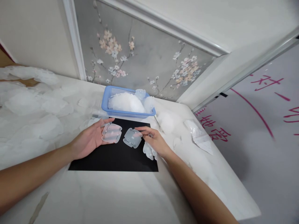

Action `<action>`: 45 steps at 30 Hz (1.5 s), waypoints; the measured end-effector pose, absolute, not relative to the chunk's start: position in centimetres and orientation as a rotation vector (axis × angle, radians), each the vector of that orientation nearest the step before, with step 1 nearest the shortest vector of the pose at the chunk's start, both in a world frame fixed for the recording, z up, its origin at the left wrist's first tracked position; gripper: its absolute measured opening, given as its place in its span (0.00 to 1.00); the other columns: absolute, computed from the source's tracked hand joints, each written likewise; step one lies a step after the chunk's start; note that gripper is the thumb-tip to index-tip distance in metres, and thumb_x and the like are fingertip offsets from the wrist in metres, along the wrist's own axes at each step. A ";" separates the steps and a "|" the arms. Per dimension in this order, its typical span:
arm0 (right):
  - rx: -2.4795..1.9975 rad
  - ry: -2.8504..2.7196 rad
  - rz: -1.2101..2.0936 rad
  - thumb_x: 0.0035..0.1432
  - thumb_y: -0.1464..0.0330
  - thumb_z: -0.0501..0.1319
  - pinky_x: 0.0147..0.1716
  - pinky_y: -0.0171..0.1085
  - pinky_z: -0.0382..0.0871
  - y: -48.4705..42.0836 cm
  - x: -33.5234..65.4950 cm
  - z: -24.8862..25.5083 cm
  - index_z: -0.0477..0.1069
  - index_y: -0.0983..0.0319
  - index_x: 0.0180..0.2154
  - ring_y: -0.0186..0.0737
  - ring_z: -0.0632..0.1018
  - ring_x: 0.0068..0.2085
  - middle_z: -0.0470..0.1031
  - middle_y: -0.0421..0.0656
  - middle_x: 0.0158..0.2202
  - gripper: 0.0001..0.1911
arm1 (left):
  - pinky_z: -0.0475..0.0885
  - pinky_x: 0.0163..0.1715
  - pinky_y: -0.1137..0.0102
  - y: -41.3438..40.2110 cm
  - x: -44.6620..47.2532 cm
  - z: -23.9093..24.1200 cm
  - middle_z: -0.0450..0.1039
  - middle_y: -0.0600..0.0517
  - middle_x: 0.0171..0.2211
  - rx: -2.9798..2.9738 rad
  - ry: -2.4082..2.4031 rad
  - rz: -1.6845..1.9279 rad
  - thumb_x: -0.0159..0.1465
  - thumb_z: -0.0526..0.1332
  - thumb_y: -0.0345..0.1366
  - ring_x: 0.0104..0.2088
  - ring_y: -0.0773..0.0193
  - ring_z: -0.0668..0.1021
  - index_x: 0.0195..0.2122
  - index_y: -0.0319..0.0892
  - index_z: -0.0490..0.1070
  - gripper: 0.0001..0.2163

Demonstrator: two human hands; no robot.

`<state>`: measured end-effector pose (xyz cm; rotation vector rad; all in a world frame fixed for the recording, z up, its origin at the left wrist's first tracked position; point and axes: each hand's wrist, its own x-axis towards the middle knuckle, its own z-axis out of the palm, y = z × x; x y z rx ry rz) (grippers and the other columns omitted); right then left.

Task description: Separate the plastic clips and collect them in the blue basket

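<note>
My left hand (87, 140) is turned palm up, with a thin translucent plastic piece (111, 133) lying over its fingers. The piece is squarish, with rounded lobes and small raised dots. A matching plastic piece (132, 138) is pinched by its edge at the fingertips of my right hand (156, 141). Several more such pieces (149, 151) are tucked in a stack under the right palm. Both hands are above a black mat (112, 160); the two separate pieces are apart from each other.
Behind the mat stands a blue basket (129, 114) heaped with translucent pieces. Large piles of translucent pieces (35, 102) cover the table's left side. To the right lie more pieces (167, 121) and a clear plastic bag (201, 138). A whiteboard (263, 149) stands beyond the table's right edge.
</note>
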<state>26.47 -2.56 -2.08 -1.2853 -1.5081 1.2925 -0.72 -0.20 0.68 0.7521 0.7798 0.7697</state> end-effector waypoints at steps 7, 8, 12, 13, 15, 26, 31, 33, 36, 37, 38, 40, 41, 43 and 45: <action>-1.244 -1.525 1.322 0.49 0.73 0.55 0.43 0.41 0.69 -2.6 26.4 -2.2 0.77 0.57 0.47 0.43 0.79 0.44 0.82 0.41 0.43 0.24 | 0.73 0.51 0.49 -0.1 -0.8 0.4 0.76 0.43 0.53 0.756 0.749 0.766 0.66 0.56 0.52 0.58 0.44 0.73 0.57 0.49 0.69 0.22; -1.245 -1.534 1.313 0.49 0.73 0.55 0.45 0.42 0.69 -2.6 26.4 -2.2 0.78 0.57 0.47 0.44 0.79 0.45 0.82 0.41 0.44 0.24 | 0.73 0.51 0.49 -0.1 -0.8 0.3 0.77 0.43 0.53 0.753 0.744 0.768 0.67 0.55 0.52 0.58 0.44 0.73 0.57 0.49 0.69 0.21; -1.232 -1.585 1.258 0.49 0.74 0.57 0.49 0.43 0.67 -2.7 26.4 -2.2 0.79 0.56 0.45 0.45 0.78 0.49 0.80 0.41 0.48 0.22 | 0.73 0.52 0.48 -0.2 -0.8 0.4 0.78 0.43 0.51 0.731 0.727 0.776 0.67 0.55 0.50 0.58 0.45 0.73 0.57 0.47 0.69 0.21; -1.241 -1.592 1.260 0.50 0.73 0.58 0.48 0.43 0.68 -2.7 26.3 -2.2 0.79 0.56 0.45 0.45 0.78 0.47 0.80 0.42 0.47 0.21 | 0.72 0.52 0.48 -0.2 -0.8 0.4 0.78 0.43 0.51 0.725 0.723 0.777 0.67 0.55 0.50 0.58 0.45 0.73 0.56 0.47 0.69 0.21; -1.284 -1.605 1.261 0.52 0.70 0.61 0.44 0.43 0.69 -2.9 26.1 -2.3 0.79 0.58 0.43 0.43 0.78 0.42 0.81 0.43 0.43 0.16 | 0.72 0.53 0.47 -0.3 -0.8 0.4 0.78 0.43 0.51 0.716 0.721 0.781 0.67 0.55 0.50 0.58 0.45 0.73 0.56 0.47 0.69 0.21; -1.320 -1.319 1.206 0.54 0.54 0.65 0.31 0.37 0.66 -3.7 25.1 -2.1 0.72 0.58 0.33 0.38 0.73 0.29 0.75 0.40 0.27 0.15 | 0.70 0.54 0.47 -0.6 -1.0 0.6 0.76 0.42 0.53 0.703 0.730 0.774 0.67 0.56 0.49 0.60 0.44 0.71 0.59 0.46 0.66 0.22; -1.328 -1.236 1.345 0.50 0.55 0.67 0.30 0.36 0.65 -3.6 24.5 -2.1 0.73 0.58 0.37 0.39 0.73 0.29 0.76 0.39 0.26 0.16 | 0.70 0.54 0.48 -0.7 -1.0 0.8 0.78 0.45 0.49 0.711 0.722 0.776 0.68 0.56 0.46 0.57 0.47 0.74 0.59 0.47 0.67 0.20; -1.330 -1.259 1.361 0.51 0.56 0.67 0.31 0.36 0.65 -3.5 24.3 -1.9 0.74 0.58 0.38 0.40 0.74 0.31 0.77 0.40 0.27 0.16 | 0.70 0.55 0.48 -0.7 -1.0 0.9 0.78 0.45 0.49 0.712 0.725 0.774 0.68 0.55 0.47 0.56 0.47 0.75 0.59 0.48 0.67 0.20; -1.343 -1.275 1.357 0.51 0.57 0.66 0.33 0.37 0.65 -3.6 24.1 -1.6 0.74 0.58 0.39 0.40 0.74 0.32 0.77 0.41 0.29 0.15 | 0.70 0.54 0.48 -0.8 -1.1 0.8 0.78 0.45 0.50 0.721 0.728 0.765 0.66 0.57 0.44 0.57 0.47 0.74 0.59 0.48 0.68 0.20; -1.351 -1.269 1.354 0.51 0.57 0.66 0.33 0.37 0.65 -3.6 24.1 -1.5 0.74 0.58 0.39 0.40 0.73 0.31 0.77 0.40 0.29 0.15 | 0.71 0.54 0.49 -0.8 -1.2 0.7 0.78 0.46 0.51 0.739 0.734 0.760 0.64 0.59 0.40 0.57 0.46 0.74 0.57 0.48 0.69 0.20; -1.352 -1.260 1.356 0.50 0.58 0.67 0.32 0.37 0.64 -3.6 24.1 -1.5 0.75 0.59 0.38 0.40 0.73 0.31 0.77 0.40 0.28 0.15 | 0.71 0.54 0.51 -0.9 -1.2 0.7 0.78 0.47 0.52 0.770 0.745 0.753 0.60 0.61 0.35 0.58 0.47 0.73 0.55 0.48 0.71 0.20; -1.344 -1.225 1.371 0.48 0.58 0.68 0.32 0.36 0.64 -3.5 24.0 -1.3 0.75 0.59 0.37 0.39 0.72 0.30 0.76 0.40 0.27 0.15 | 0.71 0.55 0.55 -1.0 -1.3 0.6 0.77 0.48 0.53 0.863 0.780 0.728 0.52 0.62 0.27 0.59 0.47 0.72 0.52 0.48 0.74 0.25; -1.333 -1.201 1.386 0.47 0.59 0.68 0.31 0.36 0.63 -3.5 24.0 -1.2 0.74 0.59 0.37 0.38 0.72 0.29 0.75 0.39 0.27 0.15 | 0.70 0.56 0.56 -1.1 -1.3 0.6 0.77 0.49 0.53 0.915 0.799 0.715 0.50 0.62 0.25 0.58 0.48 0.73 0.52 0.48 0.75 0.27; -1.310 -1.157 1.415 0.46 0.59 0.68 0.30 0.36 0.62 -3.3 24.0 -1.1 0.74 0.59 0.36 0.38 0.71 0.28 0.74 0.38 0.25 0.15 | 0.69 0.57 0.57 -1.2 -1.1 0.5 0.77 0.49 0.54 1.005 0.829 0.693 0.51 0.65 0.26 0.57 0.49 0.75 0.55 0.49 0.73 0.28; -1.298 -1.130 1.419 0.45 0.60 0.68 0.28 0.35 0.60 -3.2 24.1 -1.0 0.74 0.59 0.35 0.37 0.70 0.27 0.73 0.37 0.24 0.15 | 0.66 0.59 0.55 -1.2 -1.0 0.4 0.76 0.49 0.56 1.073 0.854 0.702 0.54 0.68 0.30 0.56 0.50 0.75 0.58 0.50 0.71 0.29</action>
